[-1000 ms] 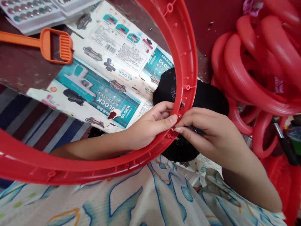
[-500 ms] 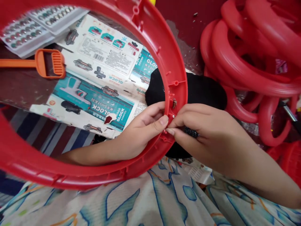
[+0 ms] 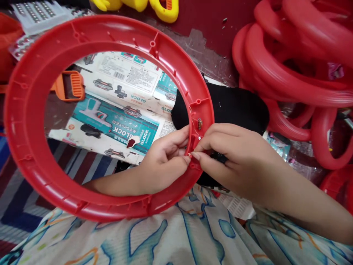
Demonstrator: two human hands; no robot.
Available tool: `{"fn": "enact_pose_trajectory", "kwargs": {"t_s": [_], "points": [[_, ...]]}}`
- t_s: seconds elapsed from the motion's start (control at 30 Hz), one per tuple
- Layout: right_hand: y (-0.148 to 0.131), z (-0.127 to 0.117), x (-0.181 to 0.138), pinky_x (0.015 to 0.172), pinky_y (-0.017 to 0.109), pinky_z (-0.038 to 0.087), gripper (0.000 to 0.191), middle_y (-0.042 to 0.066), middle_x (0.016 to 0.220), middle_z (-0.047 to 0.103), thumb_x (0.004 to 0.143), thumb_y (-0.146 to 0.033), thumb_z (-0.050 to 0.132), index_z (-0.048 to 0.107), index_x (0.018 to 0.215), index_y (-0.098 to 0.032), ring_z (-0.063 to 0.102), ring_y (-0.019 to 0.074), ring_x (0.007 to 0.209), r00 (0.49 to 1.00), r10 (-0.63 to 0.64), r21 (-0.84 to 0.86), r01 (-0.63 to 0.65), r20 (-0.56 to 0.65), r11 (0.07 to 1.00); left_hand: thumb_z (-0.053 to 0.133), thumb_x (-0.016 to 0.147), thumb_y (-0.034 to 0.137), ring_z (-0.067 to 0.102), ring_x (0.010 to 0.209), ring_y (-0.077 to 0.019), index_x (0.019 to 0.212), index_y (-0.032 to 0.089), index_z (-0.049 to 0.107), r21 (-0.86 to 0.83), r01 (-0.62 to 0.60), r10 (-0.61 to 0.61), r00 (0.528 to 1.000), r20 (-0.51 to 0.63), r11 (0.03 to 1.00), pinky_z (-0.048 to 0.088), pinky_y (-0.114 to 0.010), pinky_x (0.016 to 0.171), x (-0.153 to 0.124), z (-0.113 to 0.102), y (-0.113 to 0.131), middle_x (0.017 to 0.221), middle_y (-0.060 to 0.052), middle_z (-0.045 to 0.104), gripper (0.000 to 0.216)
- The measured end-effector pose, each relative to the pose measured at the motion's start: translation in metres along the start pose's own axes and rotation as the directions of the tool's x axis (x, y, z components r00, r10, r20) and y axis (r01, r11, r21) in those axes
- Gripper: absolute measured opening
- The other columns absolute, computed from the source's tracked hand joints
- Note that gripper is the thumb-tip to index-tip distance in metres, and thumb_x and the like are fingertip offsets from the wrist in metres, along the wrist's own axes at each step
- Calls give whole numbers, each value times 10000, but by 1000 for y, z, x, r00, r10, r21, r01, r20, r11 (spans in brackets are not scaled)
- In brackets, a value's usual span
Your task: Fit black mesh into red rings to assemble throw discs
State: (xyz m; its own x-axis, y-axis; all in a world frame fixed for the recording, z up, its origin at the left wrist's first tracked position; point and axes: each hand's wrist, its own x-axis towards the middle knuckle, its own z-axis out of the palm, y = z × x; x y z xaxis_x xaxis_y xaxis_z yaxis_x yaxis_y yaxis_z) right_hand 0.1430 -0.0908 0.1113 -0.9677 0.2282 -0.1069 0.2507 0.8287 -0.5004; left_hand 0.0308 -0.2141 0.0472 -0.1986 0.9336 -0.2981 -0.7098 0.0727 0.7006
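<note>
A red plastic ring [image 3: 30, 110], its hollow ribbed side facing up, leans over my lap. My left hand [image 3: 165, 162] reaches through its middle and grips the rim on the right, with the thumb over the inner edge. At that same spot the thumb and forefinger of my right hand [image 3: 231, 151] are pinched together inside the channel. Whatever lies between those fingertips is too small to make out. Just above them in the channel sits a small brownish metal piece [image 3: 200, 123]. Under the ring's right side lies a black cloth [image 3: 237, 105].
Red ring parts [image 3: 289, 81] are piled at the right. Printed cardboard [image 3: 124, 121] lies beneath the ring, beside an orange handled piece [image 3: 72, 86]. At the upper left are trays of small round metal pieces [image 3: 41, 13]. Yellow plastic parts [image 3: 165, 11] lie at the top.
The ring has shifted in view, so its whole outline now shows, and the yellow parts have come into sight. Both hands stay at the same part of the rim; my right fingertips remain pinched.
</note>
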Motion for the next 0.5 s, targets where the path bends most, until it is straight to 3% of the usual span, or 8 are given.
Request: {"fn": "enact_pose_trajectory", "kwargs": {"t_s": [0.17,0.3,0.4,0.5], "points": [[2,6,1,711,301,479,263,56,788,672,957,-163,487,658,757,-148,612,171,773,989,-145,-151,142,-9,978,685,722,51,644,728,-138,1042,194,744,21,-25,26,999,-33,999,488,-211,601,1,-1,-2,983,-42,741,356],[3,10,-1,631,329,420,215,72,801,679,935,-164,504,676,808,-141,568,201,711,976,-217,-359,193,-27,913,655,717,36,689,925,-194,1063,188,733,19,-6,6,1000,-11,1000,539,-241,731,1,-1,1,1014,-52,745,386],[3,11,-2,615,333,403,201,55,775,671,923,-162,523,672,787,-157,544,197,685,967,-251,-381,212,-55,900,647,700,93,697,955,-227,1037,173,717,-126,70,-68,998,17,990,555,-283,773,3,-1,5,989,-63,744,354],[3,9,-1,616,333,412,200,53,772,669,921,-160,532,666,771,-158,540,196,681,959,-275,-364,234,-66,901,658,749,197,697,814,-212,904,160,679,-314,114,-115,993,18,942,558,-291,709,6,-1,6,889,-62,729,161]]}}
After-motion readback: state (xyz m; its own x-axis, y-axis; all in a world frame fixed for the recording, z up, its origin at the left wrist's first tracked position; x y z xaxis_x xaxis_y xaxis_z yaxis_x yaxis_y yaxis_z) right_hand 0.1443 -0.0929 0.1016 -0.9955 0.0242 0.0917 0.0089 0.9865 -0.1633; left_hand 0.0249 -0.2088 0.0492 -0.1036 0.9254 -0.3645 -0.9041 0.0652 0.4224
